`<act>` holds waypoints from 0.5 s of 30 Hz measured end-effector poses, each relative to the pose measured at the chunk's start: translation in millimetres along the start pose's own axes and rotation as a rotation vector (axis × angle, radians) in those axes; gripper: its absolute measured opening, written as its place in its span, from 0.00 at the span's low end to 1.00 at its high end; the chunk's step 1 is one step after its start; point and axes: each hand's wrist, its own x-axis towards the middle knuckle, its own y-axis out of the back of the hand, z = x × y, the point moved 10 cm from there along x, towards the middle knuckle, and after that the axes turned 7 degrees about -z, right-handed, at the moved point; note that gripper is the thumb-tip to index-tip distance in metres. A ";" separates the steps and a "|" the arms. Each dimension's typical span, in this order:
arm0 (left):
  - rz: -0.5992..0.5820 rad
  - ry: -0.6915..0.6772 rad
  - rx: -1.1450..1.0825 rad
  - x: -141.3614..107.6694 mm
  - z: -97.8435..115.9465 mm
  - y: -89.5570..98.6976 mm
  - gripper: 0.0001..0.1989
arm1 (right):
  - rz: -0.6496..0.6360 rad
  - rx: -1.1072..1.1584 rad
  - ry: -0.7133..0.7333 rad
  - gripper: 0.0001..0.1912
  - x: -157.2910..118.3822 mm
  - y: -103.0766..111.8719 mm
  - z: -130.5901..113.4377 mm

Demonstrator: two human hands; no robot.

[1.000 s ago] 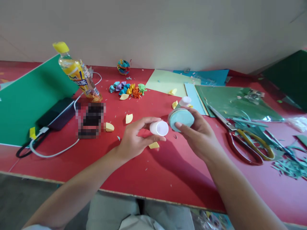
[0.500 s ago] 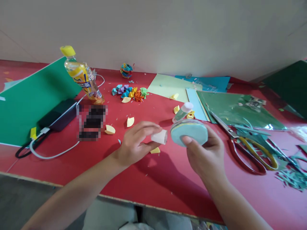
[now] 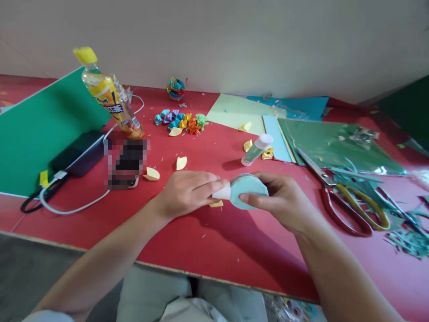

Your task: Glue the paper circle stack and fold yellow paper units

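My left hand [image 3: 187, 192] has its fingers closed on a small white cylinder [image 3: 221, 191], which looks like a short cap or cup; its exact kind is unclear. The cylinder's right end meets the left edge of a round light-blue paper disc stack [image 3: 250, 190]. My right hand [image 3: 281, 197] grips that stack, thumb flat on its face and the other fingers behind, mostly hidden. Just beyond the stack, a glue stick [image 3: 257, 150] with a white cap stands tilted in view. A yellow paper piece [image 3: 216, 204] lies below the left fingertips.
Large scissors [image 3: 338, 192] and green paper scraps [image 3: 407, 241] lie at right, near a green paper pack [image 3: 335, 143]. Crumpled colored paper pieces [image 3: 182, 121] and a paper ball [image 3: 176, 88] sit farther back. A drink bottle [image 3: 112, 100], phone [image 3: 129, 161] and cable [image 3: 72, 211] occupy the left.
My right hand has moved left with the disc stack, and the white cylinder now touches its edge. The gap between them has closed. The camera view has shifted slightly.
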 end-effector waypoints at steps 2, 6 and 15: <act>-0.020 -0.036 0.023 1.0 3.8 -1.2 0.12 | -0.066 -0.005 -0.048 0.10 0.6 -4.7 1.9; -0.072 -0.087 0.027 1.2 9.0 -5.8 0.10 | -0.183 -0.073 -0.143 0.08 -0.2 -12.7 7.8; -0.163 -0.148 -0.016 7.0 16.3 -9.7 0.09 | -0.375 -0.251 -0.174 0.03 -2.8 -36.8 23.3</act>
